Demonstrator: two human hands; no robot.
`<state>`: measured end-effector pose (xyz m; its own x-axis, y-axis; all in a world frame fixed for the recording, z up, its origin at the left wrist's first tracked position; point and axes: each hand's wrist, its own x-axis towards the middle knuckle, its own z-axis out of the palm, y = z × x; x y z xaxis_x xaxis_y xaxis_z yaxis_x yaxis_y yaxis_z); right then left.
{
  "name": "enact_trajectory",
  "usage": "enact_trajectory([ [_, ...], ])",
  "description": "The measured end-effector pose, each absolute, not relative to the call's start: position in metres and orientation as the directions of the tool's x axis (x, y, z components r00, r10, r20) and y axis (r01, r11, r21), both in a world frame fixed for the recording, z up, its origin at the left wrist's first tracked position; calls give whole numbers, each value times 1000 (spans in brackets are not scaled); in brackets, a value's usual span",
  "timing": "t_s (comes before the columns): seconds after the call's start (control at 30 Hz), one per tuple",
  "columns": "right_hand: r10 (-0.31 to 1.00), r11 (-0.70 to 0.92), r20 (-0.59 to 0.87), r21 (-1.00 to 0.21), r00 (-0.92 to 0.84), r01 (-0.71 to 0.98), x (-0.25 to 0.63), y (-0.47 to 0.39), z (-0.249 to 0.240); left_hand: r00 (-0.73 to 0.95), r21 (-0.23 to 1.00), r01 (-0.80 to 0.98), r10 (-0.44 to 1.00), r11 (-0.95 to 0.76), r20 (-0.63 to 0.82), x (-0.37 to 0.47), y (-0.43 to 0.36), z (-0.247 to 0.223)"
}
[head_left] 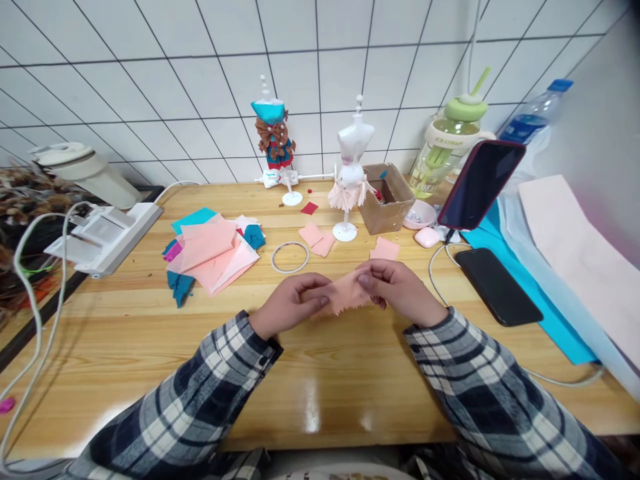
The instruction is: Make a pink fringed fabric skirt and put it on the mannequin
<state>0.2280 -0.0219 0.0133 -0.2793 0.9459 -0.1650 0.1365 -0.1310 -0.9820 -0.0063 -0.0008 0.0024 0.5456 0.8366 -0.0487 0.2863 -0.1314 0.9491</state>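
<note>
A small piece of pink crepe paper [346, 293] with a ragged lower edge is stretched between my two hands, above the wooden table. My left hand [293, 303] pinches its left end between thumb and fingers. At the other end, my right hand [397, 287] grips it, thumb in front. Just beyond lie pink paper squares [324, 243] and another pink square [385, 249]. Behind them stands a white mini dress form [355, 143] wearing a pleated pink paper skirt [346, 195]. A white ring [290, 257] lies beyond my left hand.
A second dress form [273, 137] in blue, brown and red stands by the tiled wall. Pink and teal paper sheets [213, 253] are piled left. A cardboard box [384, 207], a drink bottle [445, 143], a propped phone [481, 183] and a flat phone [499, 285] are right.
</note>
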Motion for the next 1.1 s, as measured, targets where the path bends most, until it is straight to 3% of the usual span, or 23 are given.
enact_trajectory([
  [0.07,934,-159,-203,-973,-295,165,232,-21,12,615,975,223,778,-16,-128,-20,7,5],
  [0.13,920,-174,-226,-967,-320,184,231,-22,12,801,973,197,552,124,-232,-30,14,8],
  [0.17,909,-169,-229,-966,-348,194,228,-23,12,826,978,142,525,153,-202,-32,16,10],
  [0.3,869,-98,-199,-967,-452,236,216,-30,11,664,999,-51,746,-8,40,-17,12,12],
  [0.4,880,-74,-176,-968,-441,239,215,-32,11,751,993,114,655,-1,-85,2,1,9],
  [0.53,929,-102,-174,-969,-326,225,221,-30,16,728,926,376,628,-31,-275,5,-4,7],
  [0.83,997,36,7,-932,-82,360,237,-19,5,690,954,294,679,54,-251,-9,7,0],
  [0.97,999,4,-9,-950,-43,311,246,-15,-3,699,965,235,670,115,-250,-10,6,-4],
  [1.1,999,-7,-16,-961,-31,277,248,-15,-2,719,956,284,644,74,-263,-9,5,-3],
])
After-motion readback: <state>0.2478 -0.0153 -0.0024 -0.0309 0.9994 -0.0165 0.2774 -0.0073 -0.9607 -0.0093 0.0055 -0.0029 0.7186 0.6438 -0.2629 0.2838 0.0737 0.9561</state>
